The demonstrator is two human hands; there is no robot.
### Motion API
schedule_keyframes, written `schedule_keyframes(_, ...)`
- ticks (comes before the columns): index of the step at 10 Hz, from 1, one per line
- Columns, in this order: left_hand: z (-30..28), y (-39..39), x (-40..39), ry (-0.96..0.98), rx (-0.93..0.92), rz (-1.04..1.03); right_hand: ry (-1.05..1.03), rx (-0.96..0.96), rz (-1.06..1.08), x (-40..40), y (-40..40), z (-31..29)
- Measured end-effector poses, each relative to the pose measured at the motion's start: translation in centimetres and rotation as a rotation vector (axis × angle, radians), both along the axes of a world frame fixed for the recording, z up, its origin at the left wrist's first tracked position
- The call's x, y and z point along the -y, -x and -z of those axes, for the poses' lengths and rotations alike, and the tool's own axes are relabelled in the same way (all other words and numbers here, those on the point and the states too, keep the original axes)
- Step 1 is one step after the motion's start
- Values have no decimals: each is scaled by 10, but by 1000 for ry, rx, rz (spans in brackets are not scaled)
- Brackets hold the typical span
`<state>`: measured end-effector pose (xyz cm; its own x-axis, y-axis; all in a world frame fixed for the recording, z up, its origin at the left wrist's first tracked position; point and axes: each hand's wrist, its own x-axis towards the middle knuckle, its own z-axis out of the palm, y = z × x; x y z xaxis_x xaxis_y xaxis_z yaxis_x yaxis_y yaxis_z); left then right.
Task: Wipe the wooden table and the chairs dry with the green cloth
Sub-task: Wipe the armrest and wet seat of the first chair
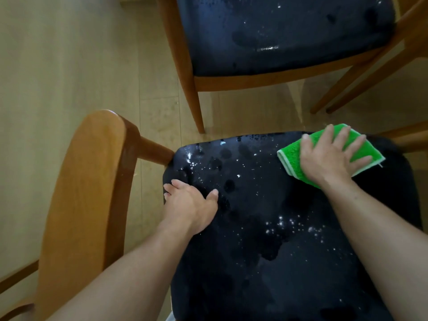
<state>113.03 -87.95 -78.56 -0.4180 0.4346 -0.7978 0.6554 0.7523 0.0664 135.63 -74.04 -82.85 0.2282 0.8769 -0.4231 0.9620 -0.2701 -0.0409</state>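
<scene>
A wooden chair with a dark navy seat (266, 228) fills the lower half of the view; water drops glisten across the cushion. My right hand (328, 156) lies flat with fingers spread on the folded green cloth (292, 158), pressing it onto the seat's far right corner. My left hand (190, 200) grips the seat's left edge, thumb on top and fingers curled over the side. The chair's curved wooden backrest (85, 193) stands to the left.
A second wooden chair with a wet dark seat (278, 31) stands just beyond, its legs (196, 107) close to the near seat. Pale wood-look floor (58, 66) stretches to the left. More wooden legs (342, 89) angle in at the right.
</scene>
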Motion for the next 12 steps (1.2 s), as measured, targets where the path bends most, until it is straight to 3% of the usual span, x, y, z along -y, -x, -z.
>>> schedule_keyframes(3, -4, 3, -3, 16, 7, -14, -85, -23, -551, 50, 83, 9)
schedule_keyframes(4, -6, 3, -3, -5, 27, -54, -91, -71, -613, 49, 75, 11)
schedule_keyframes(5, -5, 4, -4, 7, 39, -64, -118, -81, -553, 31, 45, 15)
schedule_keyframes(6, -4, 3, -4, 9, 37, -55, -157, -30, -262, 6, -2, 13)
schedule_keyframes(8, -2, 1, -5, 20, 9, -44, -148, 44, -85, -1, 10, 10)
schedule_keyframes(10, -3, 0, -3, -32, -72, 16, -129, 45, -352, 33, 97, 9)
schedule_keyframes(12, -4, 1, -2, -39, -66, 38, -109, -148, -790, 82, 144, 10)
